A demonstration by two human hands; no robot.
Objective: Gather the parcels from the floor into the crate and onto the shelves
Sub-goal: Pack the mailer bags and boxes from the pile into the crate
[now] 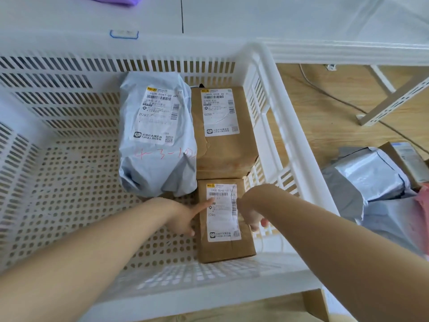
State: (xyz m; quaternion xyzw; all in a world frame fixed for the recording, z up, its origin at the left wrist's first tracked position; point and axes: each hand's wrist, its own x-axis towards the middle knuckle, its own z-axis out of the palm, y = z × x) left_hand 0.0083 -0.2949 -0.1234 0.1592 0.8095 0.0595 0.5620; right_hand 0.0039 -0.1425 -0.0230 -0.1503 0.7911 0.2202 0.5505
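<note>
A white slotted plastic crate fills most of the view. Inside it lie a pale blue poly-bag parcel, a larger brown cardboard box by the right wall, and a small brown box in the near right corner. My left hand lies against the small box's left side, index finger straight on its label. My right hand curls over the small box's right edge; its fingertips are partly hidden. More parcels in grey and white bags lie on the floor to the right.
A white shelf board runs along the top, with its perforated metal leg on the wooden floor at right. A cable trails across the floor. A cardboard box corner shows below the crate. The crate's left half holds nothing.
</note>
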